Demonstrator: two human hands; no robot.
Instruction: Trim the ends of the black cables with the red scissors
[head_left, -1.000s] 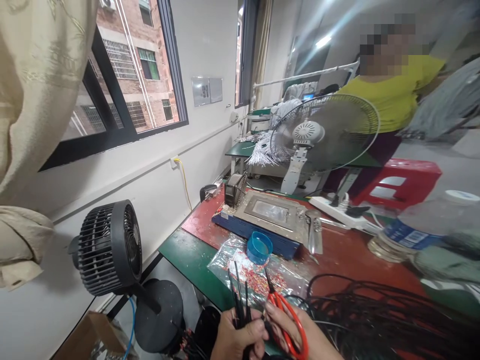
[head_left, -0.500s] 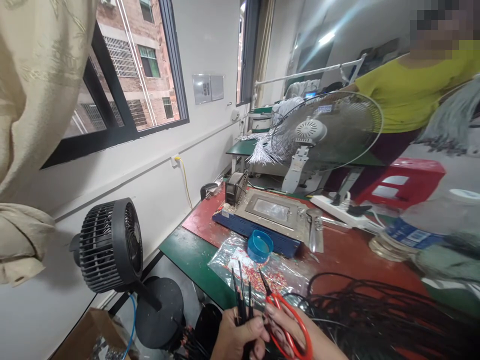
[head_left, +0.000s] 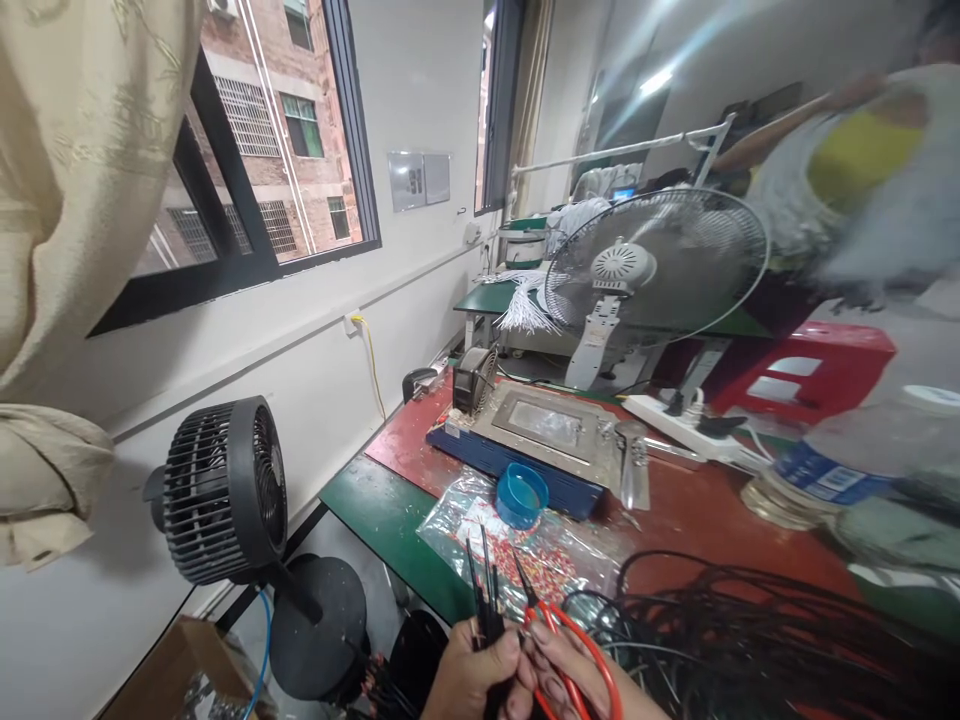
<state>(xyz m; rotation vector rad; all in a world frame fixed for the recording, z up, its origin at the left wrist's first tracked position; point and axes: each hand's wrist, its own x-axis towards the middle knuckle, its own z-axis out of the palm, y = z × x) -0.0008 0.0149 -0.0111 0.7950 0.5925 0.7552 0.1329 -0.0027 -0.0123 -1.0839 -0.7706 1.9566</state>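
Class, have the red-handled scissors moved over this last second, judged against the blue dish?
Yes: the tip of the red-handled scissors has shifted left in view, from below the right half of the blue dish to below its left half.

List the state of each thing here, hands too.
Left hand: gripping black cables
Right hand: holding red-handled scissors
Red-handled scissors: held; blade opening unclear
Plastic bag: spread out, wrinkled
Blue dish: upright, uncovered
Bottle: capped
Power strip: plugs inserted
Black fan: upright, spinning unclear
White fan: spinning unclear
Curtain: gathered aside
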